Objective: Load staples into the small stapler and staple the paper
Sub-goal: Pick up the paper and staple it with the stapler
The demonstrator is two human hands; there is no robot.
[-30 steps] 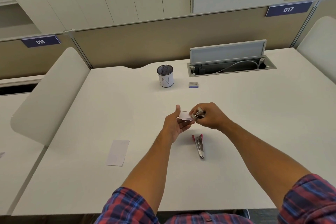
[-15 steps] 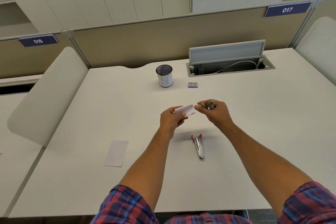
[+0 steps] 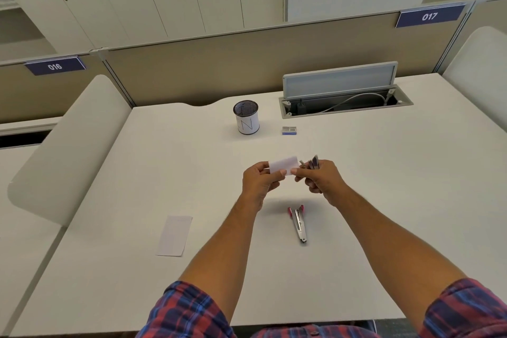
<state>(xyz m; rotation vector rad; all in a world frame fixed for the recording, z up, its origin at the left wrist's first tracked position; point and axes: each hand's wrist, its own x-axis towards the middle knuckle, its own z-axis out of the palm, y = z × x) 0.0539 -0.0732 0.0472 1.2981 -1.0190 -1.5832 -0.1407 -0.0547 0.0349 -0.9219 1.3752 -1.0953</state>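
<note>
My left hand (image 3: 256,182) pinches the left end of a small white piece of paper (image 3: 284,165) above the middle of the desk. My right hand (image 3: 319,180) is closed around a small dark and silver stapler (image 3: 313,163), whose tip sticks up beside the paper's right edge. The right thumb and forefinger touch the paper's lower right corner. A second stapler (image 3: 298,223), pink and silver, lies on the desk just below my hands. A small blue box of staples (image 3: 289,130) sits farther back.
A white mesh pen cup (image 3: 246,117) stands behind my hands. A loose white paper slip (image 3: 174,235) lies at front left. An open cable hatch (image 3: 345,103) with its lid raised is at back right. Curved white dividers flank the desk (image 3: 397,200).
My hands drew apart with paper in the left and stapler in the right. They have now come back together, and the right fingertips touch the paper's corner.
</note>
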